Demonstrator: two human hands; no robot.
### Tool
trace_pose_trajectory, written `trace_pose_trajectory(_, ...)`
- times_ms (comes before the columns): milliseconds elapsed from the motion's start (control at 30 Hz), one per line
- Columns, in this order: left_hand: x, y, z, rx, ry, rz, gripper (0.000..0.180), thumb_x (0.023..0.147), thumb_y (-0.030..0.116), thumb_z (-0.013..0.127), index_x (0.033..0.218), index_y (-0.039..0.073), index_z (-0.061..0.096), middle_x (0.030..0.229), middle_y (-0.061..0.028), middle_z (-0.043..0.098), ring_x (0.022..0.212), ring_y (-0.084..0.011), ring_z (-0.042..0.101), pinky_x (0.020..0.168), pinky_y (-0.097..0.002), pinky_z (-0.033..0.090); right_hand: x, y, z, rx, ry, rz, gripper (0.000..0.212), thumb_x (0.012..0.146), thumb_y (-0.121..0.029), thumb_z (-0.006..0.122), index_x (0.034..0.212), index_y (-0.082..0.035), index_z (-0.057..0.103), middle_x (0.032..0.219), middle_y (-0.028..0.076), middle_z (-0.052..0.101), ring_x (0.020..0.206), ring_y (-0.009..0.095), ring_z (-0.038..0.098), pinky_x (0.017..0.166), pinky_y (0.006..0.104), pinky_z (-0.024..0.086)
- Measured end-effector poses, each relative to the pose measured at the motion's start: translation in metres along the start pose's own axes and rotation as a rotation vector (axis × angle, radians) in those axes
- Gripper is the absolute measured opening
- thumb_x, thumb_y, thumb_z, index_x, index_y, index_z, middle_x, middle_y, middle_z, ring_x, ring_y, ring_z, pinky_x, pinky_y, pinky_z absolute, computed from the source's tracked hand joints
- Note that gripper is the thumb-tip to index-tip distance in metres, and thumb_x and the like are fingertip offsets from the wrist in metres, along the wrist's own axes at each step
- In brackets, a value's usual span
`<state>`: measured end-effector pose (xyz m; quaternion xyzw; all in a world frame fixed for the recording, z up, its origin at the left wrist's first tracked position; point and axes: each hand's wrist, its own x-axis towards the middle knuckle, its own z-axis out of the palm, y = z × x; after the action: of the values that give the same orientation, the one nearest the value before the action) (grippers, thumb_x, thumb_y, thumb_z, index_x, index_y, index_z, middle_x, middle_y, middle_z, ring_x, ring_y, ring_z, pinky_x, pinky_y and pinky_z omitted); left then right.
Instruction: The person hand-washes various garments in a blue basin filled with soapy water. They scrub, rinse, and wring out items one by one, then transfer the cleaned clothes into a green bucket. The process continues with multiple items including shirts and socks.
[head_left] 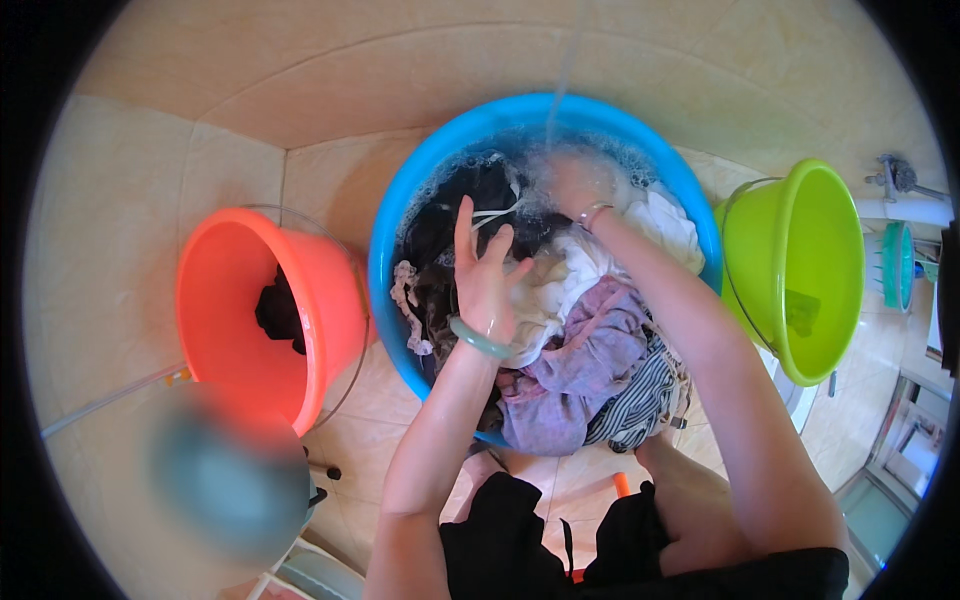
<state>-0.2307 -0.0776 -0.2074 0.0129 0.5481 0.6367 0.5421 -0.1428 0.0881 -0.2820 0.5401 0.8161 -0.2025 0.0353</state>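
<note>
A large blue tub (382,275) holds soapy water and a heap of laundry. My left hand (486,282), a pale green bangle at its wrist, hovers over the dark clothes (440,228) with fingers spread and nothing in them. At the tub's far side my right hand (578,185) dips into the foam, under a thin stream of water (560,85). Splashing water hides its fingers. Near it lie a white garment (662,228) and a crumpled white cloth (560,285). Purple-grey fabric (590,345) and a striped cloth (630,400) rest toward the near rim.
Left of the tub, a coral-red bucket (335,310) lies tilted in view with black cloth (280,312) inside. A lime green bucket (810,215) stands on the right, below a wall tap (885,178). Tiled wall (420,80) rises behind. A blurred teal round object (230,480) is at lower left.
</note>
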Motion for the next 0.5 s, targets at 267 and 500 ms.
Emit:
trace_pose_trajectory(267,0.003,0.022,0.003,-0.456,-0.283,-0.175,0.081,0.087,0.063,0.055,0.145,0.010,0.033,0.152,-0.0111,0.026,0.138,-0.0296,0.027,0.102,-0.0576,0.036,-0.115,-0.044,-0.107,1.165,0.074,-0.523,0.028,0.073,-0.007,0.079,0.093,-0.002,0.062,0.126,0.008,0.057,0.110,0.013,0.054,0.090,0.0277,0.044)
trace_pose_trajectory(500,-0.027,0.015,0.007,-0.412,-0.473,0.068,0.030,0.092,0.023,0.054,0.113,0.003,0.061,0.111,-0.0138,0.066,0.099,-0.0250,0.064,0.087,-0.0398,0.053,-0.169,-0.034,-0.141,1.329,-0.214,-0.869,0.031,0.073,-0.006,0.078,0.096,-0.005,0.057,0.118,0.012,0.060,0.104,0.018,0.058,0.089,0.0322,0.046)
